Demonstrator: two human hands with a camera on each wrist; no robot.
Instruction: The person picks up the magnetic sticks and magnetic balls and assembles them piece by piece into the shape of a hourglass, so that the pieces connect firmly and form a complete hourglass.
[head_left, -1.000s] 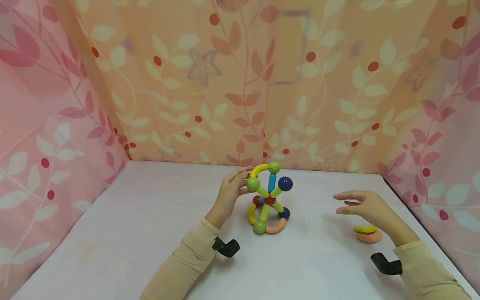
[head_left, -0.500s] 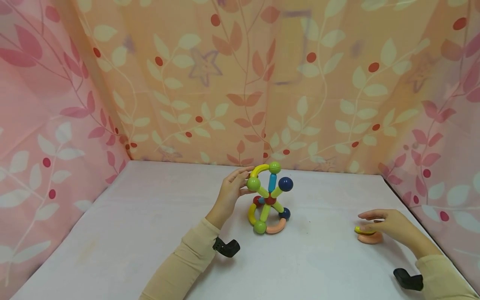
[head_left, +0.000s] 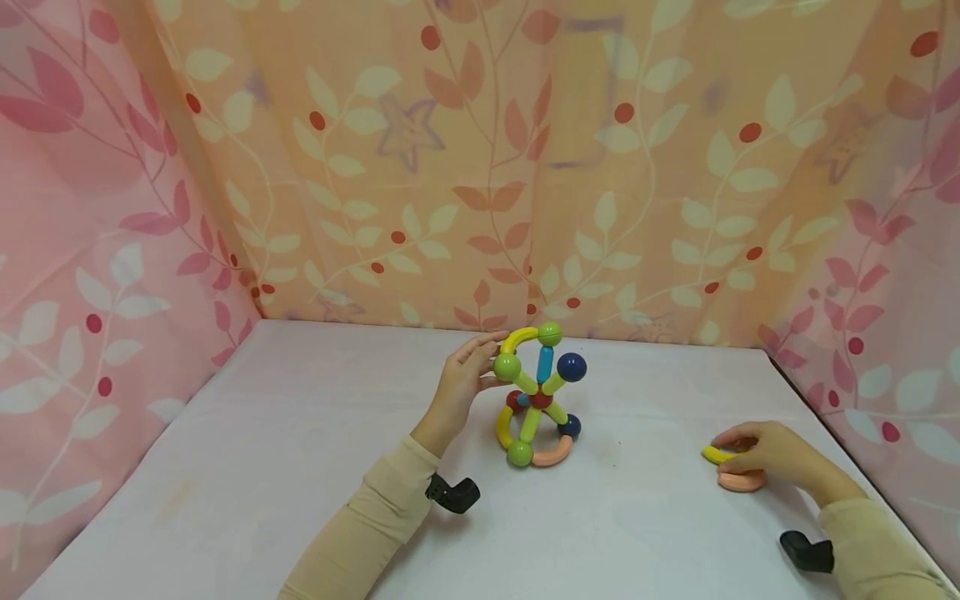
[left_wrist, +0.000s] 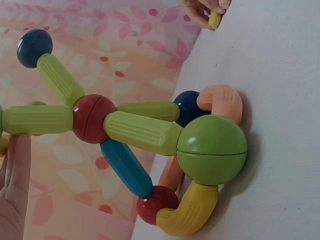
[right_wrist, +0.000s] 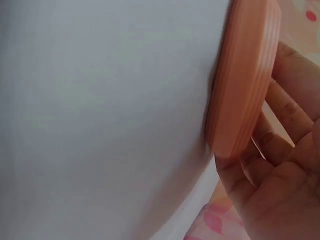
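Note:
A ball-and-stick model (head_left: 540, 398) of magnetic-looking rods and balls stands mid-table. It joins green, dark blue and red balls with straight and curved sticks. My left hand (head_left: 463, 379) holds its upper left, fingers around the green ball (head_left: 507, 367) and yellow curved stick (head_left: 517, 338); some fingertips are hidden behind them. In the left wrist view the red hub ball (left_wrist: 94, 119) shows close up. On the right, my right hand (head_left: 780, 457) pinches another yellow curved stick (head_left: 716, 454) between thumb and fingers. Just below it, a peach curved stick (head_left: 741, 482) lies on the table.
A white cloth covers the table (head_left: 300, 500). Floral curtains (head_left: 405, 192) enclose it at the back and both sides. Black wrist mounts (head_left: 453, 496) stick out from both sleeves.
My right hand has come down and to the right onto the yellow curved stick and now grips it, shifting it slightly left. The left hand and the model stay still.

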